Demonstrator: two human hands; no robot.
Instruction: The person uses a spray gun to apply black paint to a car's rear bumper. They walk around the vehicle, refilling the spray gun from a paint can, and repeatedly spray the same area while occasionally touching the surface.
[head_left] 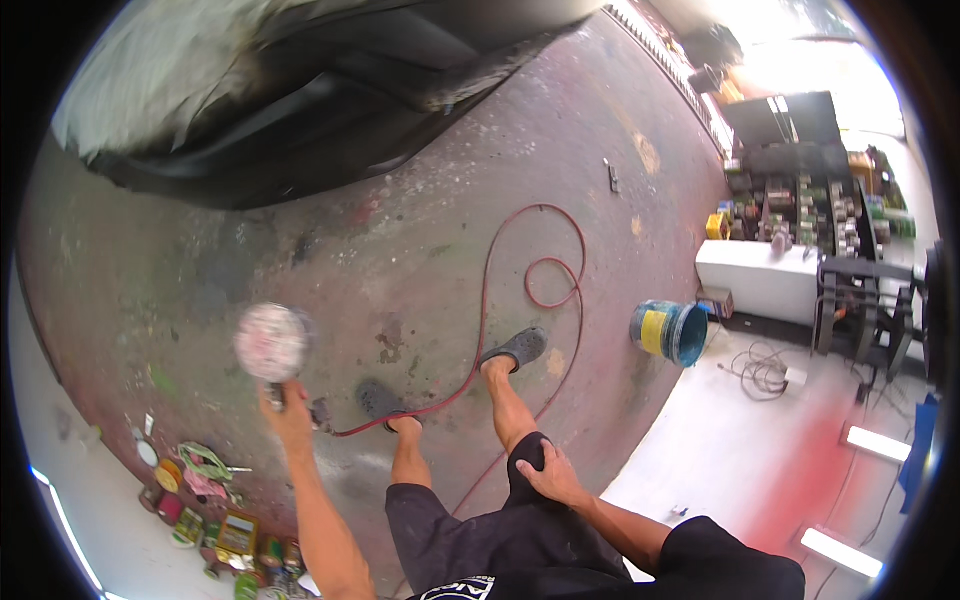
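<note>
My left hand point(289, 410) is wrapped round the handle of a spray gun point(272, 343), held out low over the floor to the left. Its round cup, smeared whitish and pink, faces up and hides most of the gun's body. A red air hose point(541, 207) joins the gun just below the hand, crosses my feet and loops over the floor. My right hand point(553, 474) rests on my right thigh near the knee, fingers laid out over the dark shorts with nothing in them.
A dark car bumper point(290, 150) with pale sheeting point(165, 75) fills the upper left. Paint tins point(238, 537) and rags cluster at lower left. On the right stand a blue bucket point(688, 334), a coiled cable point(762, 372), a white box point(758, 275) and shelves of cans point(805, 215).
</note>
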